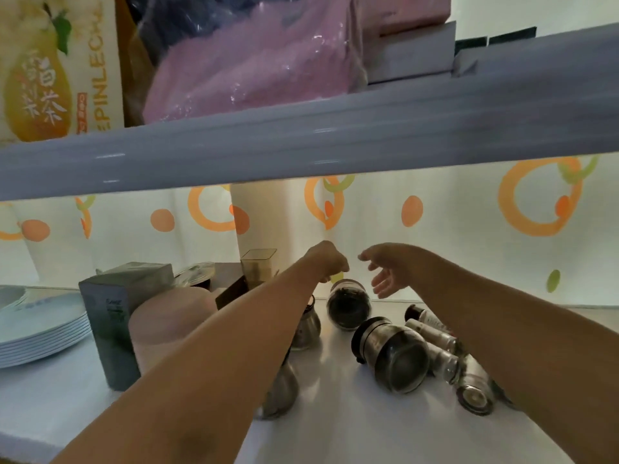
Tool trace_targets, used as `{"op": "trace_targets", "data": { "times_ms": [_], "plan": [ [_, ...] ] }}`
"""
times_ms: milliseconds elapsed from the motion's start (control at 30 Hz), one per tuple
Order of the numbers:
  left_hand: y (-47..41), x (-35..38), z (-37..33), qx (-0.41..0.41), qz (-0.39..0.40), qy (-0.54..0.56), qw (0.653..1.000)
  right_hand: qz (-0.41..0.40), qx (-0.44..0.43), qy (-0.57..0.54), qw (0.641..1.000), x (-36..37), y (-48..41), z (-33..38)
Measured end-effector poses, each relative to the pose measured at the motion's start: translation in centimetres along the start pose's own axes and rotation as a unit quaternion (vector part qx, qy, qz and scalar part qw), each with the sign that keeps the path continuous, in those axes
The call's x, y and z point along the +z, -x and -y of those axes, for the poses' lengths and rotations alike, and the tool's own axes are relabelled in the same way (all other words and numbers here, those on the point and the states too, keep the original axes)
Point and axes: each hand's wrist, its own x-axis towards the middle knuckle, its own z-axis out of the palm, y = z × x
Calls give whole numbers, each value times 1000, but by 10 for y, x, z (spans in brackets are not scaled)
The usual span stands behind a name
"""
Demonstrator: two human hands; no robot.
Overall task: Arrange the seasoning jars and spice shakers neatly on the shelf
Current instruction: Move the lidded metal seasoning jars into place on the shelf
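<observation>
The left hand (326, 261) is reaching deep over the white shelf surface (338, 430), its fingers curling down right at the top end of a round glass jar with dark contents (348, 304). The jar is tilting with its base turned towards the camera, and a small yellow-green patch is showing under the fingertips. Whether the fingers are really closing on the jar I cannot tell. Just beside that hand, on the jar's other side, the right hand (388, 269) is hovering with its fingers spread and relaxed, holding nothing and touching nothing. Nearer the camera than the open hand, a large dark glass jar with a black lid (392, 356) is lying on its side, and slim clear shakers (432, 333) are lying partly hidden under the right forearm. Below the left forearm, two steel-bodied shakers (306, 329) are standing, one behind the other. Further out from the left hand, a pale pink canister (167, 333), a grey carton (117, 313) and a stack of pale blue plates (40, 329) are sitting side by side.
</observation>
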Motion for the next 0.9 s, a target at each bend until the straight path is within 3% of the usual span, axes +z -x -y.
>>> {"op": "trace_targets", "data": {
  "times_ms": [167, 400, 600, 733, 900],
  "plan": [
    [-8, 17, -12, -39, 88, -51, 994, 16, 30, 37, 999, 2, -17, -1],
    [-15, 38, -16, -41, 117, -190, 974, 31, 48, 65, 996, 10, -27, -6],
    [-15, 42, -23, -42, 122, -171, 977, 35, 44, 13, 998, 6, -29, -13],
    [-11, 39, -22, -20, 87, -143, 986, 3, -8, -26, 1000, 7, -28, -18],
    [-1, 25, -20, -23, 87, -85, 992, 28, -12, -7, 1000, 4, -15, -11]
  ]
}}
